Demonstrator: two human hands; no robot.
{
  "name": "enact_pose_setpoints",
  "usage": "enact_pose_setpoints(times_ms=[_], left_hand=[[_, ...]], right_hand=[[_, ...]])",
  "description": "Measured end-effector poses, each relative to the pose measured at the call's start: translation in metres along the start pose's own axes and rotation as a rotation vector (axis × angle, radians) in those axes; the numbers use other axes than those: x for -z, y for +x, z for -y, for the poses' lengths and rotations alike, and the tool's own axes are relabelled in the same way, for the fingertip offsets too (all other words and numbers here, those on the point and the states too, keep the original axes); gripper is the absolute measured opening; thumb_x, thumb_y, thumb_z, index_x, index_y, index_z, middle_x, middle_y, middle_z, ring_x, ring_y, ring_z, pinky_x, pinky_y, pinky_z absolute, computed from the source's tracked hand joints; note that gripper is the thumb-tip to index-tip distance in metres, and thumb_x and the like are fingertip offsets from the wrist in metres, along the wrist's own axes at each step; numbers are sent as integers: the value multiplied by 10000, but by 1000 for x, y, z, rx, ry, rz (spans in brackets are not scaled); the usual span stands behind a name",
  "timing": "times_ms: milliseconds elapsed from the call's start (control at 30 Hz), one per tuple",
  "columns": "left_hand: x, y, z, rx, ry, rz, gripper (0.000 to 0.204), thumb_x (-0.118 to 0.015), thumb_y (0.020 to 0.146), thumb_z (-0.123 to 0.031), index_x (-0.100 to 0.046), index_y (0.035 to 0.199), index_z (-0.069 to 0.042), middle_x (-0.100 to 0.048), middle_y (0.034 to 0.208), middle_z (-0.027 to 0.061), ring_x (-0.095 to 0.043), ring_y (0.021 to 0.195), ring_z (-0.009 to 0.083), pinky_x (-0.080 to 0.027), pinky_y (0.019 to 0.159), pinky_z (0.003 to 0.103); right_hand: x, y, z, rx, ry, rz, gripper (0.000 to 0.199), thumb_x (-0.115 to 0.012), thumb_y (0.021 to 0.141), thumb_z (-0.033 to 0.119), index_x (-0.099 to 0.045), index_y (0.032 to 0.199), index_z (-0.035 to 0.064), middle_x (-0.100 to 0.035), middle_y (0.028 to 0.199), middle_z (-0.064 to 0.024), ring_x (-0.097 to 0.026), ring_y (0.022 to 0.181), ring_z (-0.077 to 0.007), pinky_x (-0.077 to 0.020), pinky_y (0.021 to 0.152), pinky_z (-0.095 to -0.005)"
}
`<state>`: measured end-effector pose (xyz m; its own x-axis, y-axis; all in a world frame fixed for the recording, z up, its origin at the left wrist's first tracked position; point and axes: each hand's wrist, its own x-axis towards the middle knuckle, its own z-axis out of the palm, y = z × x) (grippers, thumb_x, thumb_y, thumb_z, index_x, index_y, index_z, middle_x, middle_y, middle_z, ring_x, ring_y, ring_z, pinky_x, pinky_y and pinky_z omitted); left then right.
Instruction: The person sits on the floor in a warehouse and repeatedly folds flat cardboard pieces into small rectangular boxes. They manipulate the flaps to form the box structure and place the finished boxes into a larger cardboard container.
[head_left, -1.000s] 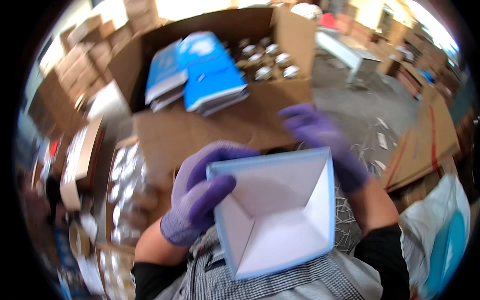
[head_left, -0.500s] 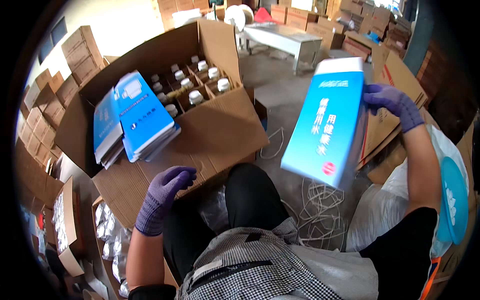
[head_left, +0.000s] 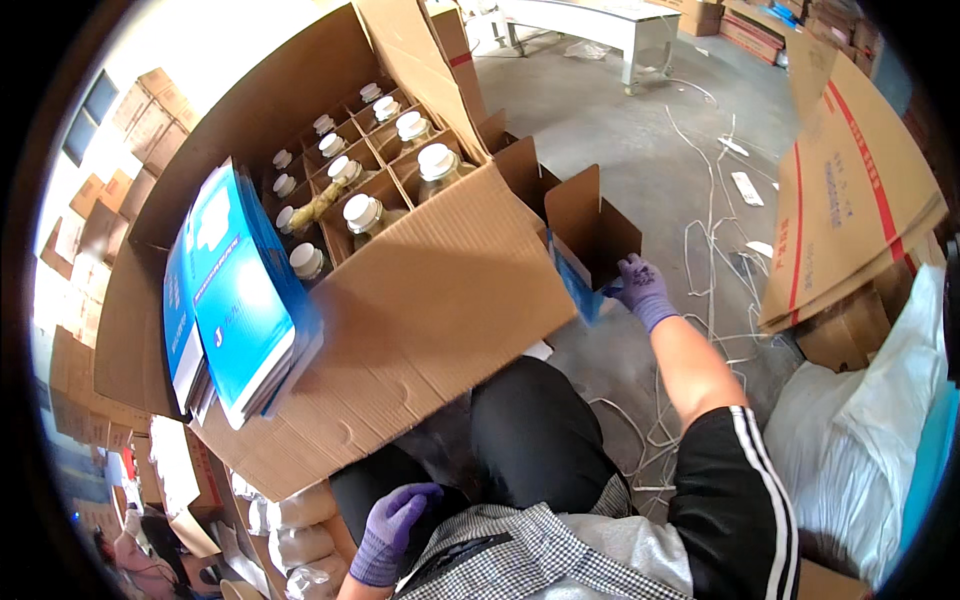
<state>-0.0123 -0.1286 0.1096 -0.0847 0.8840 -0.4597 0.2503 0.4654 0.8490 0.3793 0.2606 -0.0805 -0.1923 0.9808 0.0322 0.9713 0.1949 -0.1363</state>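
Across grey floor, right hand extends, fingers pinching blue box; left hand half-curls, empty.

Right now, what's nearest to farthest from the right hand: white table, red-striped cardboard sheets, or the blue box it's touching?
From the right hand, in the head view:
1. Blue box: touching it, on its left.
2. Red-striped cardboard sheets: to the right.
3. White table: at the back.
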Motion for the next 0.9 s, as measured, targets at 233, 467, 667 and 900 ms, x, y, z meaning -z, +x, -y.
enact_pose_setpoints(times_ms=[233,467,667,900], left_hand=[[11,13,11,92,-109,-32,330,-546,999,-178,-655,1225,36,-699,1147,117,-636,1069,180,-481,964,296],[26,7,-35,-410,305,-79,285,-683,866,-142,-700,1125,-24,-699,1122,161,-662,1036,288,-516,916,374],[180,-10,-125,-872,865,-1319,810,-836,771,-312,-475,1413,24,-472,1454,245,-504,1304,419,-418,1078,486],[352,79,-142,295,354,-795,1152,-660,632,-882,-581,1347,18,-630,1299,230,-631,1185,337,-506,991,435]], right_hand=[[-62,67,37,-11,226,-47,578,-815,753,420,-624,1148,43,-588,1199,-185,-594,1145,-364,-501,966,-451],[-82,58,-12,155,343,-19,651,-645,908,259,-425,1479,35,-418,1517,-248,-386,1416,-394,-348,1165,-440],[49,-22,14,-97,768,-222,536,-633,912,106,-513,1429,34,-591,1365,-149,-600,986,-210,-479,893,-337],[181,-115,122,423,757,-468,451,-641,886,40,-574,1329,-18,-624,1245,-169,-634,1014,-230,-498,887,-320]])
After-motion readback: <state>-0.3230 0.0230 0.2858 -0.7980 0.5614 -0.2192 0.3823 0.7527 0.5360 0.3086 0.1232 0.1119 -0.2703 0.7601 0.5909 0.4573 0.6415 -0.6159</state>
